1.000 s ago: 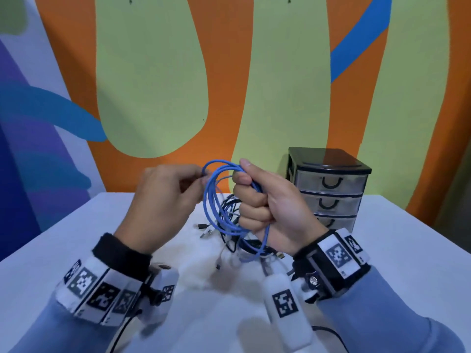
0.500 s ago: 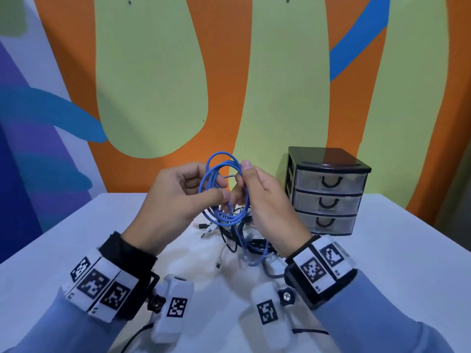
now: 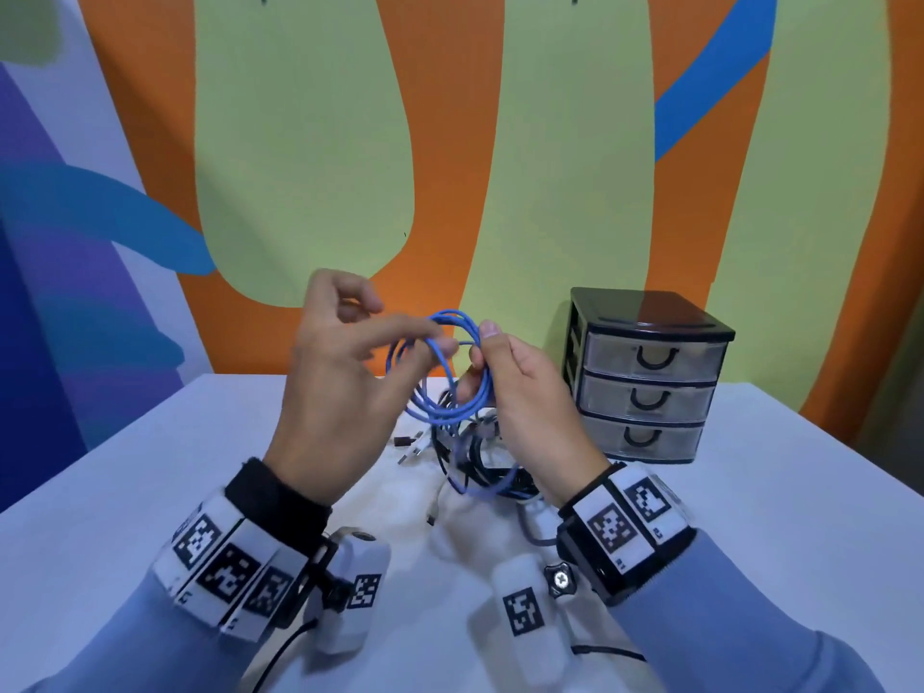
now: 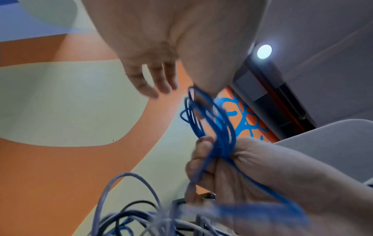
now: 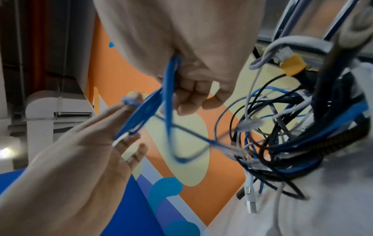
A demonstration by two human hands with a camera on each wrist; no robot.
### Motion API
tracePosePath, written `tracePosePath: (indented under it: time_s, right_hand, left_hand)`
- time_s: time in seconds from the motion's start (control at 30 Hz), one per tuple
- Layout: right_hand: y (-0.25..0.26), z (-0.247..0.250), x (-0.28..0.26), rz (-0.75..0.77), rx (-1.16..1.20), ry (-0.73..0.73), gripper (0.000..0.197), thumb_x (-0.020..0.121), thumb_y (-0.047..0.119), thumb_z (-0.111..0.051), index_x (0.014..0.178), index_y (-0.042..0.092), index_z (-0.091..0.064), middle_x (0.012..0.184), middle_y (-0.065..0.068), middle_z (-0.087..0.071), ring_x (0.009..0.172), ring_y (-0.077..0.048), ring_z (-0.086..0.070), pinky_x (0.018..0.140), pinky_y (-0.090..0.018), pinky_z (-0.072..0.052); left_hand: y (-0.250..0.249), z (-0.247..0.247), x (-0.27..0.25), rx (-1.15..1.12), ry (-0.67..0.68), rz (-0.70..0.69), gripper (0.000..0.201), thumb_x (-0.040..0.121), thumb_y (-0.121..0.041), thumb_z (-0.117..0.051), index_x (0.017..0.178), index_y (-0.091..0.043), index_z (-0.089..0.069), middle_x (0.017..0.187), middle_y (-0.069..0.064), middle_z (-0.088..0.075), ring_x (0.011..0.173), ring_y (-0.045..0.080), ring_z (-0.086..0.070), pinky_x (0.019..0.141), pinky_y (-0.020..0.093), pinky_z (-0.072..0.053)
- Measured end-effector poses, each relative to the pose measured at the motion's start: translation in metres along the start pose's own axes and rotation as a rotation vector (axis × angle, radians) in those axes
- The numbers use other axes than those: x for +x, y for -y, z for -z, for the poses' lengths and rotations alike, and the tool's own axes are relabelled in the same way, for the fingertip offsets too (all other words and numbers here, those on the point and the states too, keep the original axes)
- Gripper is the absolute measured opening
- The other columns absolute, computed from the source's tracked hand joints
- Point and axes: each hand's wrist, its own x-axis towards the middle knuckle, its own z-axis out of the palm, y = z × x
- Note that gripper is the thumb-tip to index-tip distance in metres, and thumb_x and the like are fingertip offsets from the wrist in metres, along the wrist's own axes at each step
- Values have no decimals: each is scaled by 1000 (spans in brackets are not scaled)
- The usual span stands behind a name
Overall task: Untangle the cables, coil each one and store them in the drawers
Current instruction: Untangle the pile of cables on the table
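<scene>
A blue cable (image 3: 440, 418) is wound into a small coil held above the table between both hands. My left hand (image 3: 425, 338) pinches the coil's left side with thumb and forefinger, its other fingers spread loosely. My right hand (image 3: 481, 365) grips the coil's right side with curled fingers. In the left wrist view the blue cable (image 4: 214, 121) runs into the right fist. In the right wrist view the blue cable (image 5: 167, 89) trails down toward the tangle of cables (image 5: 282, 135). The tangle (image 3: 470, 457) of black, blue and white cables lies on the table below the hands.
A small black three-drawer unit (image 3: 650, 387) stands at the back right of the white table (image 3: 775, 492), all drawers shut. A painted wall rises right behind the table. Loose plug ends lie left of the tangle.
My right hand went from a full fist round the coil to a looser grip near its fingertips. My left hand came in to the coil, then rose and spread its outer fingers.
</scene>
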Motion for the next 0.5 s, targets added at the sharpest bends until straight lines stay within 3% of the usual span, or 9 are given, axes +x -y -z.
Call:
tracePosePath:
  time_s: [0.1, 0.17, 0.23, 0.3, 0.4, 0.43, 0.5]
  right_hand:
    - [-5, 1, 3, -32, -90, -21, 52, 111, 47, -35, 70, 24, -56, 73, 1, -67, 68, -21, -53, 74, -45, -48]
    - [-5, 5, 3, -108, -95, -48, 50, 113, 43, -34, 75, 17, -54, 76, -2, -66, 66, -18, -52, 65, -37, -48]
    - [-1, 11, 2, -200, 100, -79, 45, 114, 40, -34, 79, 16, -48, 77, -5, -71, 65, -21, -61, 59, -33, -54]
    - [6, 14, 2, -279, 345, -114, 41, 114, 42, -34, 85, 14, -45, 77, -17, -75, 61, -29, -70, 53, -34, -60]
    - [18, 17, -1, -319, 564, -163, 38, 114, 41, -36, 92, 11, -42, 81, -33, -73, 60, -39, -74, 54, -38, -64]
    - [20, 19, -1, -308, 583, -176, 37, 114, 40, -37, 92, 10, -42, 76, -31, -72, 60, -40, -74, 54, -38, -64]
    - [21, 23, 1, -278, 593, -201, 36, 114, 39, -38, 93, 10, -42, 66, -23, -70, 56, -38, -72, 53, -37, -63]
  left_hand:
    - [-3, 0, 5, -334, -142, 219, 10, 100, -26, -74, 95, -20, -80, 87, 2, -68, 76, 16, -59, 68, 37, -49]
    - [-4, 5, 10, -569, -178, 404, 16, 103, -19, -67, 94, -10, -75, 70, -3, -63, 65, 13, -51, 63, 27, -43]
    - [-6, 13, 15, -800, -136, 595, 17, 104, -16, -63, 95, -6, -74, 72, 3, -65, 66, 14, -52, 63, 19, -47]
    - [-8, 21, 18, -987, -30, 714, 21, 101, -9, -57, 95, -4, -77, 82, 11, -72, 71, 17, -61, 68, 18, -56]
    - [-12, 25, 18, -1127, 95, 746, 30, 85, -15, -53, 78, -3, -80, 90, 22, -76, 80, 24, -70, 76, 24, -62]
    - [-14, 23, 17, -1105, 118, 735, 28, 86, -17, -57, 75, -3, -79, 90, 21, -76, 78, 23, -70, 74, 23, -62]
    - [-13, 20, 14, -969, 154, 684, 17, 87, -15, -67, 83, -1, -77, 91, 19, -76, 72, 16, -68, 71, 19, -60]
